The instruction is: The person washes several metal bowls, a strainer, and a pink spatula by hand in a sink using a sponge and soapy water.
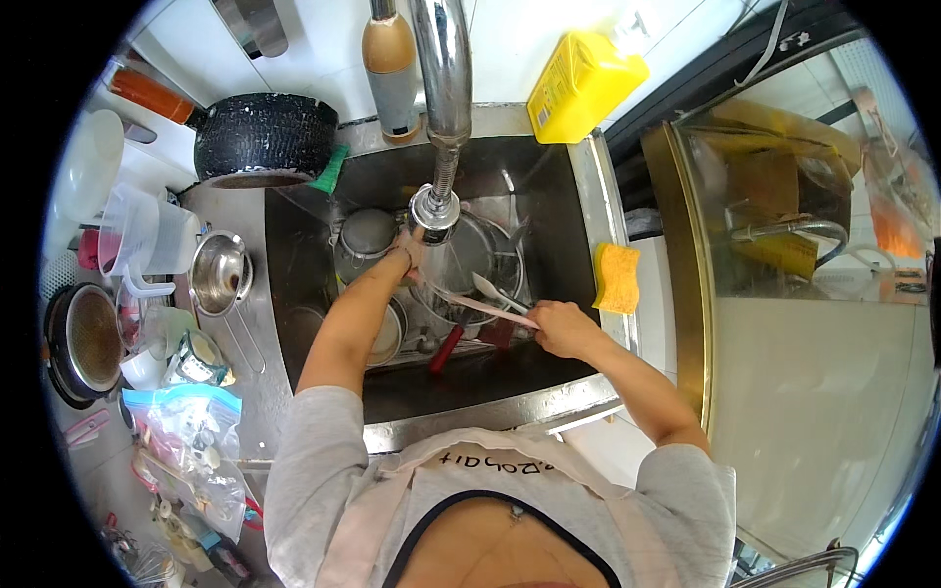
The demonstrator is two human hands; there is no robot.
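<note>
My right hand (pixel 564 329) grips a long pale pink utensil (pixel 489 307) and what looks like a spoon with a whitish head (pixel 485 285), both pointing left across the sink. My left hand (pixel 410 253) is under the chrome faucet (pixel 435 209), close to the far end of the pink utensil. Running water blurs its fingers, so its grip is unclear. Below both hands, the dark sink (pixel 551 191) holds a round metal bowl or pot (pixel 518 257), a grey round container (pixel 369 231) and a red-handled utensil (pixel 447 349).
An orange sponge (pixel 617 278) lies on the sink's right rim. A yellow pump bottle (pixel 581 88) stands behind it. At back left sit a black pan (pixel 265 140) and a green scouring pad (pixel 331 169). A small metal pot (pixel 218 273), measuring jugs (pixel 151 231) and plastic bags (pixel 195 434) crowd the left.
</note>
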